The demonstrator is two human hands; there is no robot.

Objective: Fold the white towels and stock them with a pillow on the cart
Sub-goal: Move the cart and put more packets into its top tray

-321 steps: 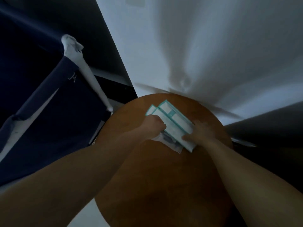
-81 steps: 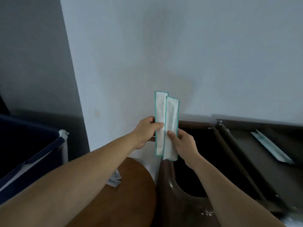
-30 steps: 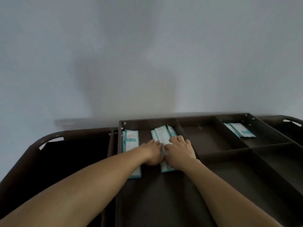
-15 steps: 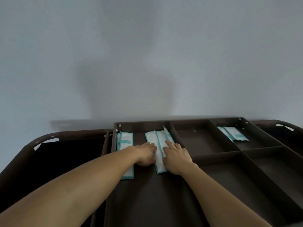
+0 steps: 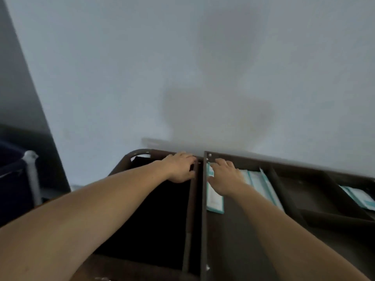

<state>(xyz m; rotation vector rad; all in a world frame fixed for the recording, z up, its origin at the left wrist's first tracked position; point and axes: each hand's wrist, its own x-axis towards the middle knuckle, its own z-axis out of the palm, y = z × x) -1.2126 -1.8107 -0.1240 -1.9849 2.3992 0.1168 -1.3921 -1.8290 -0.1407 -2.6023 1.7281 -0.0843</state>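
The dark brown cart (image 5: 203, 230) fills the lower half of the view, its top tray split into compartments. My left hand (image 5: 181, 167) grips the brown bar at the tray's left edge. My right hand (image 5: 224, 177) lies with loosely bent fingers on a white packet with teal edges (image 5: 213, 200) in the left compartment. Two more teal-edged packets (image 5: 261, 185) lie just right of that hand. No towel or pillow is in sight.
Another teal-edged packet pair (image 5: 360, 196) lies in a compartment at the far right. A black bag opening (image 5: 154, 209) sits left of the tray. A navy hamper with a white post (image 5: 30, 179) stands at far left. A pale wall rises behind the cart.
My view has swung left. My left hand left the packets and took hold of the bar at the tray's left edge. My right hand shifted left onto the leftmost packet.
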